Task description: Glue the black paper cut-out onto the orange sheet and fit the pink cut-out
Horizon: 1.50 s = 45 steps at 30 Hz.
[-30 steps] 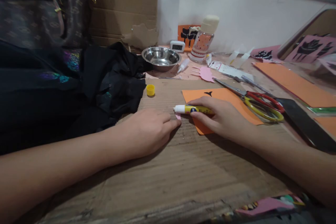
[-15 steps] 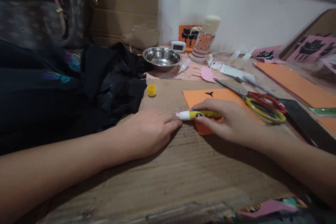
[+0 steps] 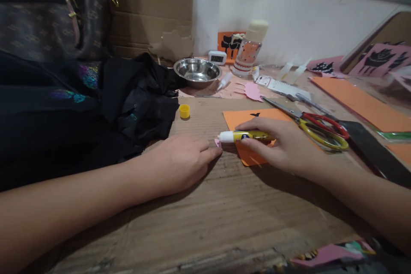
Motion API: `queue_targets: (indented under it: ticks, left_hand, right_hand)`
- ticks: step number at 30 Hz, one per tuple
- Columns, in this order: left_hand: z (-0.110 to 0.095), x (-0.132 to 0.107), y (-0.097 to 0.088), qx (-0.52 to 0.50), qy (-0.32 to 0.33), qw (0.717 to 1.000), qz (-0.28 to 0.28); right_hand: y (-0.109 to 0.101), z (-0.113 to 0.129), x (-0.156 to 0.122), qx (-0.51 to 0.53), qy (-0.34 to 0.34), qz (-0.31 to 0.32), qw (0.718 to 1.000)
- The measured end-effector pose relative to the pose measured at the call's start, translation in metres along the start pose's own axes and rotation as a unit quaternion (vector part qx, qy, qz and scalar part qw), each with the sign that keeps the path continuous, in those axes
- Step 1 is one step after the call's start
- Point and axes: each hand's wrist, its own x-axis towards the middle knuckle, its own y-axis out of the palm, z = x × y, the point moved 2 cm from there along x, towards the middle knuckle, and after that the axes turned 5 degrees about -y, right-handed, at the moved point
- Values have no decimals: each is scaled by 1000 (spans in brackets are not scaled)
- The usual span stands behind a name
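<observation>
My right hand [image 3: 276, 139] is closed around a yellow glue tube [image 3: 248, 136] whose white nozzle points left. Just beyond that nozzle lies a tiny pink paper piece [image 3: 218, 142], its tip close to the nozzle. My left hand [image 3: 183, 162] rests on the cardboard with its fingers together, one fingertip holding the pink piece down. Beneath my right hand is an orange paper sheet [image 3: 236, 115] bearing a small black shape [image 3: 255, 114]. A yellow cap [image 3: 184, 111] sits on the cardboard ahead of my left hand.
Scissors [image 3: 321, 130] with red and yellow handles lie right of the orange sheet. Behind are a steel bowl [image 3: 197, 70], a small timer [image 3: 217, 57], a bottle [image 3: 250, 49] and a pink paper cutout [image 3: 252, 90]. Black cloth [image 3: 138, 102] is bunched at left.
The glue tube's nozzle has lifted slightly up and away from the pink paper piece, which now shows more. My left hand keeps its place.
</observation>
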Motion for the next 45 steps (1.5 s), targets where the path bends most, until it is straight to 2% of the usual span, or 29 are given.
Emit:
queue_targets:
  ticks: [3,8,12,16,21,27,31,36,40,45]
  left_hand:
    - [1,1,0,-7,-2,1000,5]
    - [1,2,-1,-1,7,1000,0]
    - [0,2,-1,-4,8,1000,-4]
    - [0,1,-1,-1,3,1000,2]
    - [1,-1,0,-4,-2,1000,5]
    - [1,-1,1,0,6,1000,-8]
    - [1,-1,1,5,7,1000,-9]
    - [0,0,0,1,1,1000,2]
    - [1,0,0,3,1,1000,1]
    - [1,1,0,-1,0,1000,3]
  right_hand:
    - [3,2,-1,19,0,26,999]
    - [13,0,0,16,-10,26,999]
    - [16,-2,2,-20,-27,-1,999]
    - [9,-2,0,-18,-22,-30,999]
    - [6,3,-2,8,-23,13,1000]
    - [13,7,1,14,-33,27,999]
    - [16,1,2,-7,-27,9,1000]
    - [7,-3,2,-3,-1,-23,1000]
    - [4,1,0,12,-2,3,1000]
    - [12,-1,-1,23,-10,23,999]
